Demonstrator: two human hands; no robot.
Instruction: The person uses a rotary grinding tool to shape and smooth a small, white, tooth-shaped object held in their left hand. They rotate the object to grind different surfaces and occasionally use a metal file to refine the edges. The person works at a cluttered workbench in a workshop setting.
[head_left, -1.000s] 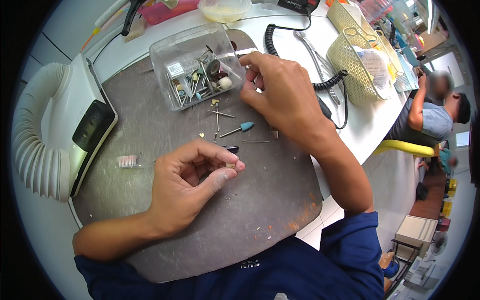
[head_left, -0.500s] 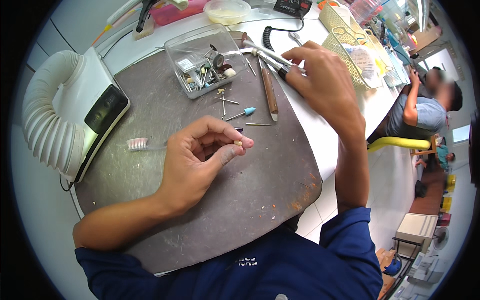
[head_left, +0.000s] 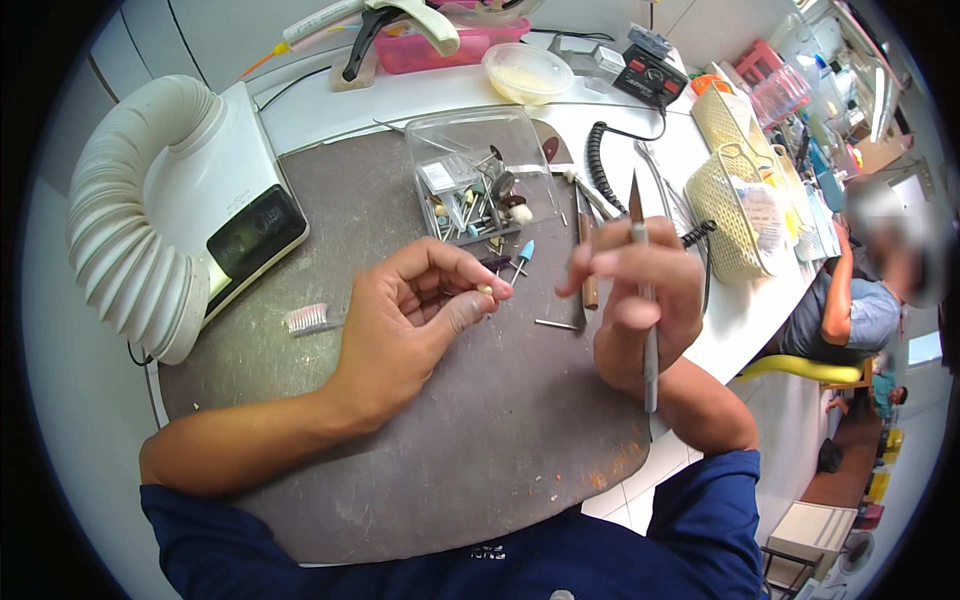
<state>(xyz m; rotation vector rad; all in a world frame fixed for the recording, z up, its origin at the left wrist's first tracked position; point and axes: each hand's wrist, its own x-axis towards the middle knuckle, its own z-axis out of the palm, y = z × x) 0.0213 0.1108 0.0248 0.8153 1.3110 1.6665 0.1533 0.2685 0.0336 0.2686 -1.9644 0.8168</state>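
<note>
My left hand point(head_left: 415, 325) is over the middle of the dark work board point(head_left: 400, 510), thumb and forefinger pinching a small cream-coloured tooth crown point(head_left: 486, 290). To its right, my right hand point(head_left: 650, 300) is raised and grips a slim brush point(head_left: 650, 370) with a grey metal handle and a brown pointed tip turned upward. This hand is partly blurred. A toothbrush point(head_left: 307, 320) lies left of my left hand, its handle hidden behind the fingers. Just beyond the fingertips is a blue pointed polishing bur point(head_left: 525, 252). A wooden-handled knife point(head_left: 588, 285) lies partly behind my right hand.
A clear plastic box point(head_left: 480, 230) of burs and discs stands at the back of the board. On the left is a white machine with a ribbed hose point(head_left: 85, 215). Cream baskets point(head_left: 730, 235) line the right side, near a black coiled cord point(head_left: 595, 155). Another person point(head_left: 850, 310) sits far right.
My right hand has come back from the tools at the back right, now with the brush held upright. My left hand keeps its pinch on the crown. The view has shifted slightly.
</note>
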